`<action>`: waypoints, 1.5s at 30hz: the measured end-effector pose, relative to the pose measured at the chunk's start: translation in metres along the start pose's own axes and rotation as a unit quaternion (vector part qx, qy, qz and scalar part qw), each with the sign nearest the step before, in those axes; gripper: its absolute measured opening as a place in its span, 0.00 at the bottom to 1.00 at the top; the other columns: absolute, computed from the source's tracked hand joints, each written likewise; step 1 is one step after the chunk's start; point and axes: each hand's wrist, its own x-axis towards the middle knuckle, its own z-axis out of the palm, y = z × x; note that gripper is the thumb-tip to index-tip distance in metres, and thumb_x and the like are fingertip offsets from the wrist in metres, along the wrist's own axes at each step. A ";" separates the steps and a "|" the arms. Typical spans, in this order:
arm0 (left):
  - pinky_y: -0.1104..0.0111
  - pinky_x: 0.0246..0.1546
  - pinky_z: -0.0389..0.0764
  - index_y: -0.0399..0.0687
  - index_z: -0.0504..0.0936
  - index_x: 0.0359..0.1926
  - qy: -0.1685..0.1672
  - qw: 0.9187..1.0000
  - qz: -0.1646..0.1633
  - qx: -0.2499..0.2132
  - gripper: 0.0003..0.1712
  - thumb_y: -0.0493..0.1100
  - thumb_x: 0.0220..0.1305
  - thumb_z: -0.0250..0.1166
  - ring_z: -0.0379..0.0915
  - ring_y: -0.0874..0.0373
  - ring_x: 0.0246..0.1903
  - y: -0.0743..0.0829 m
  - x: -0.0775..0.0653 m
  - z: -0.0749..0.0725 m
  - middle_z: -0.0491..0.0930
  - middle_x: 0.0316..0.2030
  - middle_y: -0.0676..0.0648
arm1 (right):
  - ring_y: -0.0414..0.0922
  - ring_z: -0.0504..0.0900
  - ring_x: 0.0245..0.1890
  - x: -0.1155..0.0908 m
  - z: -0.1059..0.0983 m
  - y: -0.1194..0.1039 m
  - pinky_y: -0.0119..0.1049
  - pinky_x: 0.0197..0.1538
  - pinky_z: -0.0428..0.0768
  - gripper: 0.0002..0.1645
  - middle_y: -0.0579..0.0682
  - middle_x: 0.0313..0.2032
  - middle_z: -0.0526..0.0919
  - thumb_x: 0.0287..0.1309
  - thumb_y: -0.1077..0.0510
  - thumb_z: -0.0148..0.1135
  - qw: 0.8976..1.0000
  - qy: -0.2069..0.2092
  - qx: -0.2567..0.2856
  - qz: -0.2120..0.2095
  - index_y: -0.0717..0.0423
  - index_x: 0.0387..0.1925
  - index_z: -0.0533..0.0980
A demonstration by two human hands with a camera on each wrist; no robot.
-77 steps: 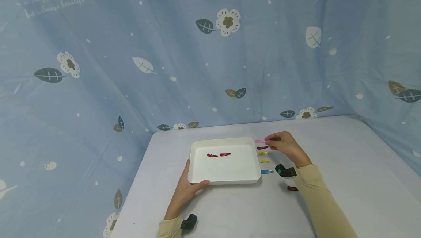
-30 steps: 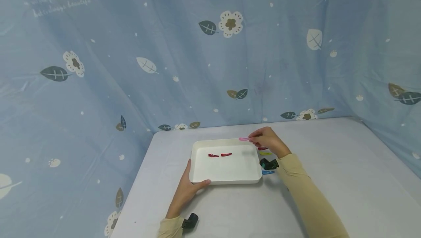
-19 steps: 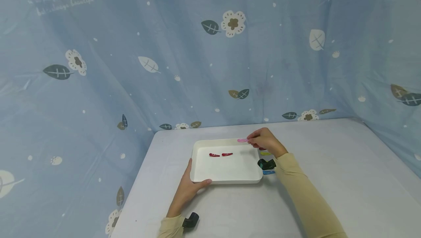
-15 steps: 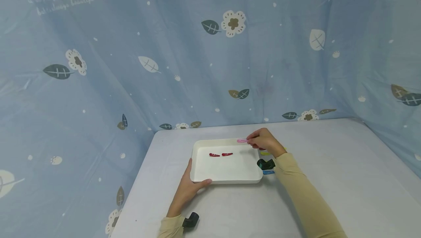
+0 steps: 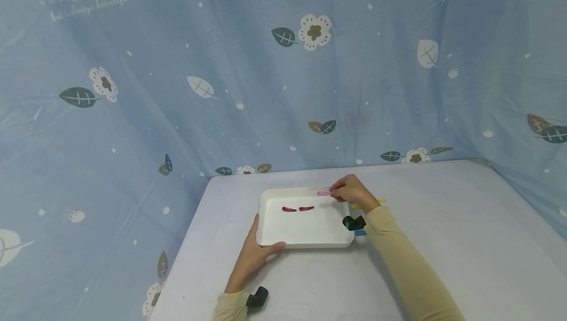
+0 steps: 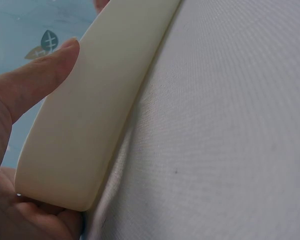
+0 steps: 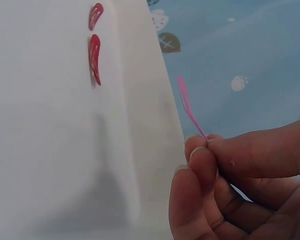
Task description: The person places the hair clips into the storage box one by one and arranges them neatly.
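Note:
My right hand pinches the thin end of a pink snap hair clip between thumb and fingertips. The clip points left over the back right part of a white tray; the right wrist view shows the hand's shadow on the tray floor. Two red hair clips, one on the left and one on the right, lie end to end in the tray. My left hand grips the tray's front left corner. Its thumb presses the front wall, with the other fingers curled round the corner from the side.
Right of the tray, partly covered by the right arm, are a blue hair clip and a yellow hair clip. A further yellow piece shows beyond the right wrist. Blue patterned cloth hangs behind the white table.
My right hand has carried the pink clip left from beside the tray to over its back right part, then slightly lower. The left hand keeps its grip. A yellow piece now shows behind the right wrist.

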 end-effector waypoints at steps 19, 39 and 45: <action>0.33 0.76 0.55 0.43 0.41 0.84 0.002 1.000 -0.013 0.000 0.75 0.57 0.49 0.83 0.46 0.33 0.81 -0.001 0.001 -0.001 0.47 0.83 0.36 | 0.44 0.81 0.32 0.001 0.012 -0.004 0.29 0.36 0.83 0.10 0.58 0.40 0.86 0.66 0.64 0.63 0.999 0.000 -0.051 0.008 0.66 0.44 0.85; 0.34 0.77 0.55 0.42 0.41 0.83 0.001 1.000 0.004 -0.002 0.75 0.57 0.49 0.83 0.46 0.35 0.81 -0.004 0.002 0.001 0.47 0.83 0.37 | 0.46 0.78 0.32 -0.002 0.022 -0.009 0.33 0.33 0.77 0.09 0.57 0.35 0.86 0.59 0.69 0.62 0.990 0.002 -0.139 -0.026 0.66 0.39 0.86; 0.34 0.77 0.55 0.42 0.42 0.83 0.000 1.000 0.007 -0.008 0.75 0.56 0.48 0.84 0.47 0.35 0.81 -0.003 0.001 0.001 0.47 0.83 0.37 | 0.51 0.80 0.39 -0.001 0.025 -0.009 0.45 0.43 0.82 0.07 0.57 0.39 0.86 0.57 0.68 0.63 0.984 -0.001 -0.177 -0.032 0.63 0.35 0.85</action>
